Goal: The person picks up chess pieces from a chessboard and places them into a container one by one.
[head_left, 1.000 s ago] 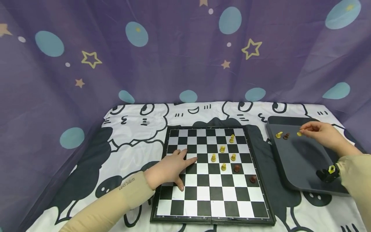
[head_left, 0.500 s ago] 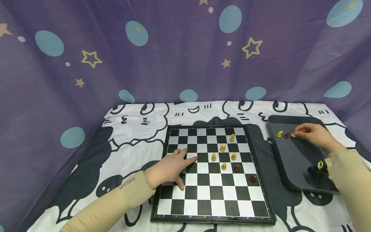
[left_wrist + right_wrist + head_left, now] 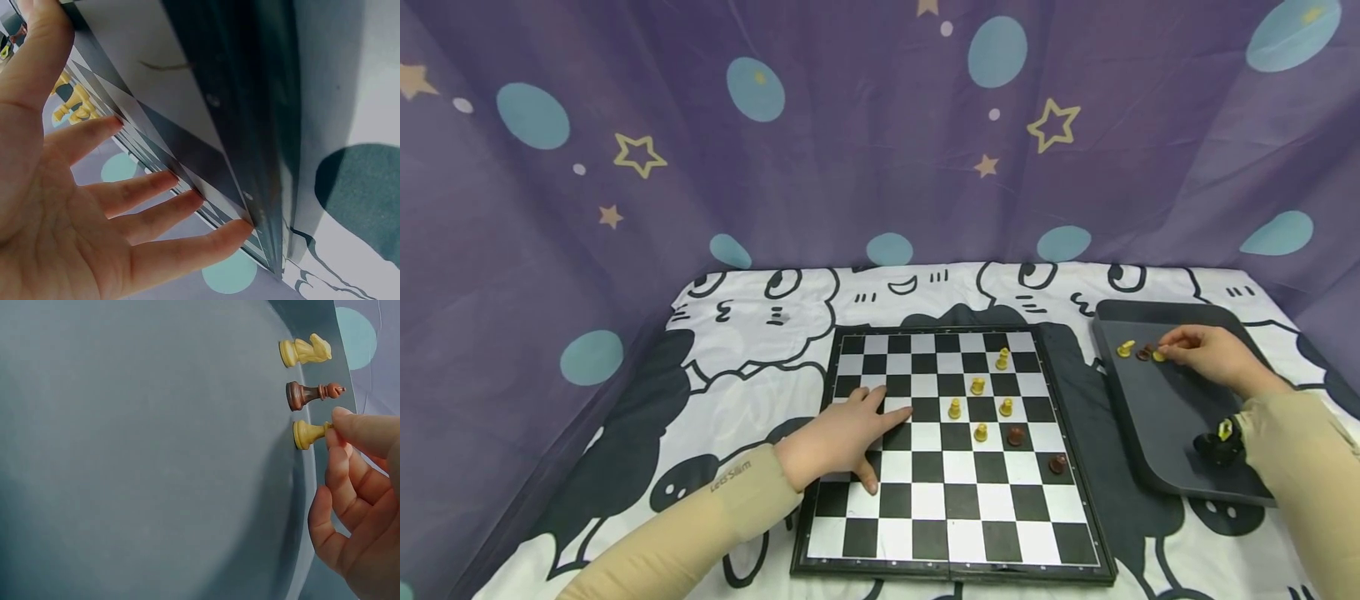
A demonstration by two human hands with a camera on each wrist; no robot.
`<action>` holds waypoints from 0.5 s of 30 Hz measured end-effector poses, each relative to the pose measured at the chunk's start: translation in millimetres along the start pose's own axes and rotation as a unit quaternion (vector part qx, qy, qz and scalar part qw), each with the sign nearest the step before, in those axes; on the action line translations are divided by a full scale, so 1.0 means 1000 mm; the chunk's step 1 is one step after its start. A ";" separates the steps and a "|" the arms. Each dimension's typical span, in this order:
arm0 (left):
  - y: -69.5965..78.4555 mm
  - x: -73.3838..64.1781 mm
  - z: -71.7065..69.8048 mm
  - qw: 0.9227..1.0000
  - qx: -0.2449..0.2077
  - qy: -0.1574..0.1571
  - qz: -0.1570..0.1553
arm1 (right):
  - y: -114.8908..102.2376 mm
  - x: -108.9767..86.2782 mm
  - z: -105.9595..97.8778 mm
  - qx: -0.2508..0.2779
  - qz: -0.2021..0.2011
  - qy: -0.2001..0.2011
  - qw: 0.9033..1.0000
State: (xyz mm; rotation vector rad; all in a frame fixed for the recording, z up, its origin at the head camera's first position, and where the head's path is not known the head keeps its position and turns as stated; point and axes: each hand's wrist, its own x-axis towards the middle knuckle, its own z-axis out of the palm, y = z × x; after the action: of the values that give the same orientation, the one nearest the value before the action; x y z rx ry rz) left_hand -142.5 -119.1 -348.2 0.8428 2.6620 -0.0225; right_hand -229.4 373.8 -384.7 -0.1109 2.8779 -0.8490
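Toward the far-left corner of the tray (image 3: 1172, 425): yellow chess piece (image 3: 306, 435), pinched by right hand (image 3: 1213, 358).
Thumb and finger clamp its top end; brown piece (image 3: 301, 395) sits just beside it, then yellow horse-head piece (image 3: 304, 350), all three in a row. Chessboard (image 3: 958, 500) lies left of the tray, apart from it. Left hand (image 3: 838, 433): fingers spread apart, fingertips touching the board near its left edge. Five yellow pieces (image 3: 977, 386) and two brown pieces (image 3: 1016, 436) on the board's right half.

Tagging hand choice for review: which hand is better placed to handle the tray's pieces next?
Likely the right hand: it pinches a yellow piece in the tray, beside a brown piece. The left hand is spread over the board, away from the tray.
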 end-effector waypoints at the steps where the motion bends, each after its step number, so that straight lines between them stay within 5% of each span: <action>1: 0.000 0.000 0.000 1.000 0.000 0.001 0.000 | 0.000 0.000 0.000 -0.001 -0.003 0.001 1.000; 15: 0.002 0.000 0.000 1.000 0.011 0.004 -0.005 | 0.005 -0.004 -0.002 -0.019 -0.019 0.016 1.000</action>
State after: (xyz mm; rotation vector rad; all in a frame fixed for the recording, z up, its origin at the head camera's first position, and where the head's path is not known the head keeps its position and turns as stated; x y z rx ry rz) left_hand -141.4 -117.6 -347.7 0.8383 2.6780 -0.0521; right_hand -226.4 379.5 -384.8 -0.1568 2.9301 -0.8106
